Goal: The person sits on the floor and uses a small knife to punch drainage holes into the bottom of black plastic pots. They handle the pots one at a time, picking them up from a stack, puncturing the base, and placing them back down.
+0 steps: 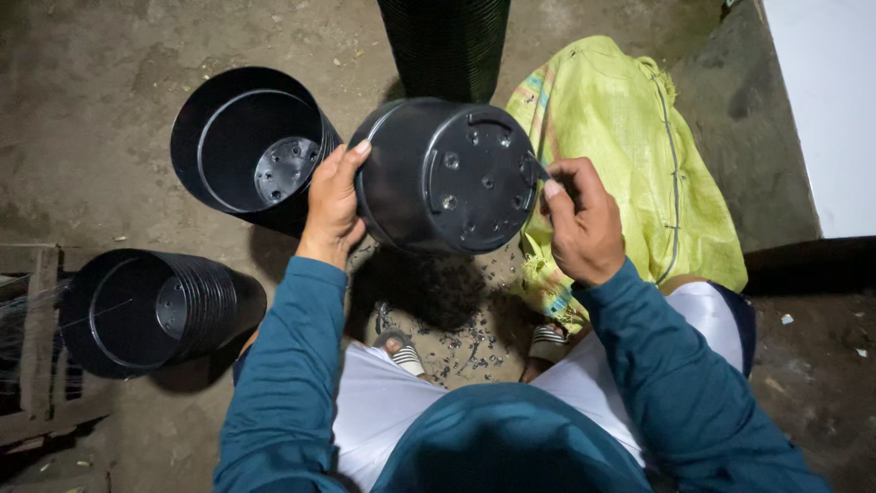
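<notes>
a rough work area, likely a plant nursery or pot-processing yard. the landmark is the bare, stained concrete floor. on it lie stacks of black plastic pots, one upper left, one lower left, a tall stack at top centre. black plastic shavings litter the centre. a yellow-green woven sack lies right of centre. a wooden frame sits at the left edge.

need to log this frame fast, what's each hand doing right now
Left hand: closed around the side of the upturned black plastic pot.
Right hand: closed on a small thin tool, tip at the pot's base; what tool cannot be told.
</notes>
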